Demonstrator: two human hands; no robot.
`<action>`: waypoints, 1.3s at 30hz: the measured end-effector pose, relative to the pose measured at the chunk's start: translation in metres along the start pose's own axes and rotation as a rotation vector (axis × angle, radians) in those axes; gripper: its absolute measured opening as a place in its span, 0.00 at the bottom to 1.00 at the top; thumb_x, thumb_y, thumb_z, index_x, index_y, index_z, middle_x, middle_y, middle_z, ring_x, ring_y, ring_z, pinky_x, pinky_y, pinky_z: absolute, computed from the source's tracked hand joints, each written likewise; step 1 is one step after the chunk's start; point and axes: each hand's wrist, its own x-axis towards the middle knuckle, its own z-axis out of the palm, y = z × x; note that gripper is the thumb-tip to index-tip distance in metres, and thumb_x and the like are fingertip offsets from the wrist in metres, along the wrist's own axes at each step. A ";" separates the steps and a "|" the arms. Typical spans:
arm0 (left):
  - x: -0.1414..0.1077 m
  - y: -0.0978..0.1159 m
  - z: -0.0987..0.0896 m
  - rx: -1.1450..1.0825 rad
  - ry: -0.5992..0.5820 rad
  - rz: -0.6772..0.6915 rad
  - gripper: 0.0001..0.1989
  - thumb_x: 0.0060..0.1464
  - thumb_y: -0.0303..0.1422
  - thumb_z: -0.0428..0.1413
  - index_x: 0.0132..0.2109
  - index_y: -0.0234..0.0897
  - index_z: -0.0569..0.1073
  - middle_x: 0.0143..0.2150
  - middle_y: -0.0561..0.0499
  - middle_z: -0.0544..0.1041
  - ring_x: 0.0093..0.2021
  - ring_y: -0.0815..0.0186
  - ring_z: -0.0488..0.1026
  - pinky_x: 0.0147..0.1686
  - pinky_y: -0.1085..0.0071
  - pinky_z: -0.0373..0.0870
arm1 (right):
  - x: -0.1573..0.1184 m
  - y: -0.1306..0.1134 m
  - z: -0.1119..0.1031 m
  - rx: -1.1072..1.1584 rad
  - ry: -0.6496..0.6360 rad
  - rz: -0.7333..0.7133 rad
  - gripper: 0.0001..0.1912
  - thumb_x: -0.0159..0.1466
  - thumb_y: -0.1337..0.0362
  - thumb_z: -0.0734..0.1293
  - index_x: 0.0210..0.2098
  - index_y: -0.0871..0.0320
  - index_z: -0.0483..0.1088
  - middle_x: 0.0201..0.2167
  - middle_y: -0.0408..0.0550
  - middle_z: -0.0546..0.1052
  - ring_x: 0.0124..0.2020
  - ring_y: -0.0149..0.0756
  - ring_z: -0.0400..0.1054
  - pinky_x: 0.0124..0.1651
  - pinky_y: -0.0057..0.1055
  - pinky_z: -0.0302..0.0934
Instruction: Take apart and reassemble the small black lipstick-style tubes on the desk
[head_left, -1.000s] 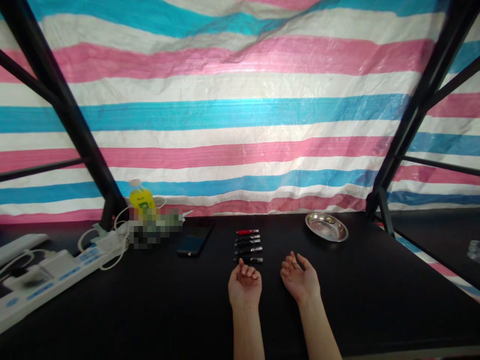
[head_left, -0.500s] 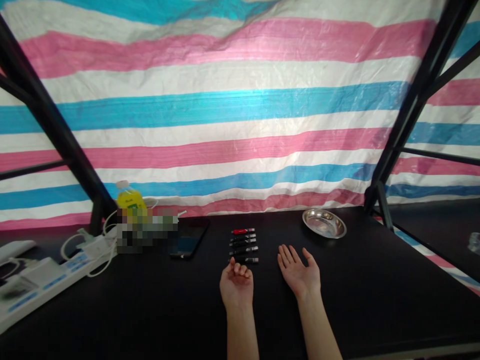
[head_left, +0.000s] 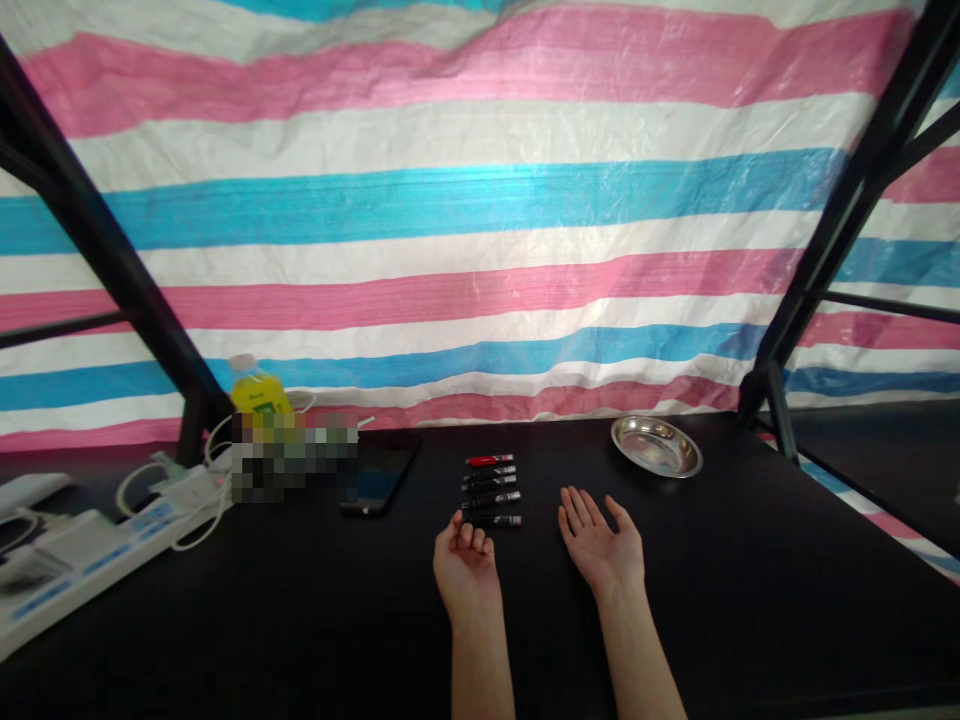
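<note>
My left hand [head_left: 466, 570] rests palm up at the near side of a row of markers, its fingers curled in and nothing visible in them. Its fingertips come close to the left end of the nearest black marker [head_left: 499, 520]; whether they touch it, I cannot tell. Several black markers, one of them a black marker [head_left: 491, 499], lie side by side, with a red marker [head_left: 489, 460] at the far end. To the right, my right hand [head_left: 606, 550] lies palm up with fingers stretched out, holding nothing. Beyond it stands a shallow round metal dish [head_left: 656, 447].
A black tablet-like device [head_left: 379, 475] lies left of the markers. Farther left are a white power strip [head_left: 97, 565] with chargers and cables, and a bottle of yellow liquid [head_left: 259, 390] beside a blurred-out patch. Black metal posts and a striped tarp [head_left: 480, 220] bound the black table.
The view has shifted slightly. My left hand has moved a little left and its curled fingers have turned somewhat. My right hand keeps its open pose; the markers and dish stay put.
</note>
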 end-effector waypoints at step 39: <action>-0.007 0.001 0.001 0.947 0.024 0.598 0.13 0.40 0.17 0.57 0.28 0.40 0.75 0.34 0.51 0.73 0.41 0.60 0.67 0.38 0.70 0.59 | 0.009 0.027 0.002 -0.737 -0.081 -0.306 0.13 0.51 0.62 0.68 0.37 0.58 0.74 0.36 0.48 0.78 0.39 0.38 0.70 0.33 0.27 0.62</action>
